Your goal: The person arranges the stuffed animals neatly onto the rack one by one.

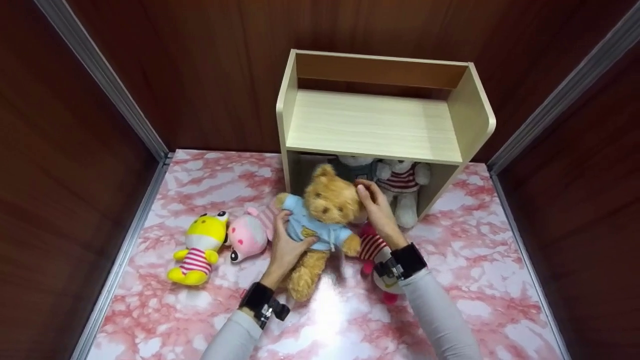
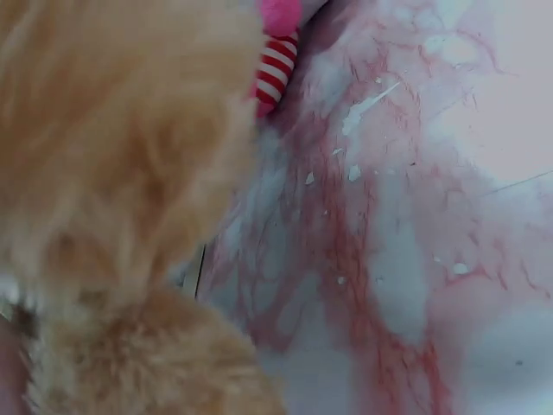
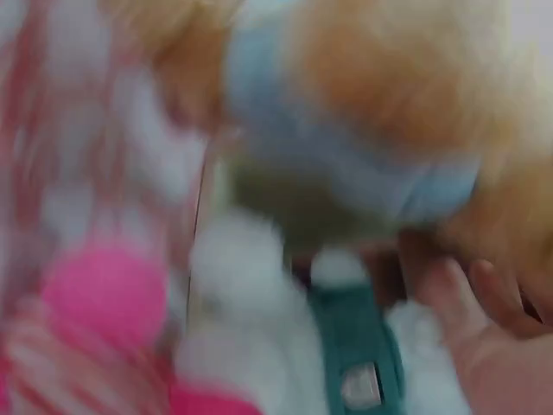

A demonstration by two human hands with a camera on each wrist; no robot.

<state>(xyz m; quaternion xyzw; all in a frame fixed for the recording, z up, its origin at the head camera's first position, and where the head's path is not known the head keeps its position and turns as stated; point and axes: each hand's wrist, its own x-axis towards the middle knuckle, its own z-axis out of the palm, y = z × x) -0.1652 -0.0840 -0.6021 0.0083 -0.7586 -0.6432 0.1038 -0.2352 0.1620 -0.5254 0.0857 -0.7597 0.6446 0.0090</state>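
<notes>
A tan teddy bear [image 1: 327, 202] in a light blue hoodie is held up before the lower opening of a cream shelf unit [image 1: 375, 125]. My left hand [image 1: 289, 250] grips its body from the side, thumb across the front of the hoodie. At the bear's head, my right hand [image 1: 378, 212] has its bent fingers on the ear, which they mostly hide. Brown fur [image 2: 121, 156] fills much of the left wrist view. In the blurred right wrist view, the right hand [image 3: 510, 363] is beside the bear's fur, near a plush in green clothing [image 3: 359, 346].
Inside the lower compartment sit a dark-clothed plush [image 1: 356, 170] and a white plush in red stripes [image 1: 401, 182]. Left of the bear lie a yellow doll [image 1: 197, 247] and a pink doll [image 1: 247, 237]. A red-striped doll [image 1: 374, 245] lies under my right forearm.
</notes>
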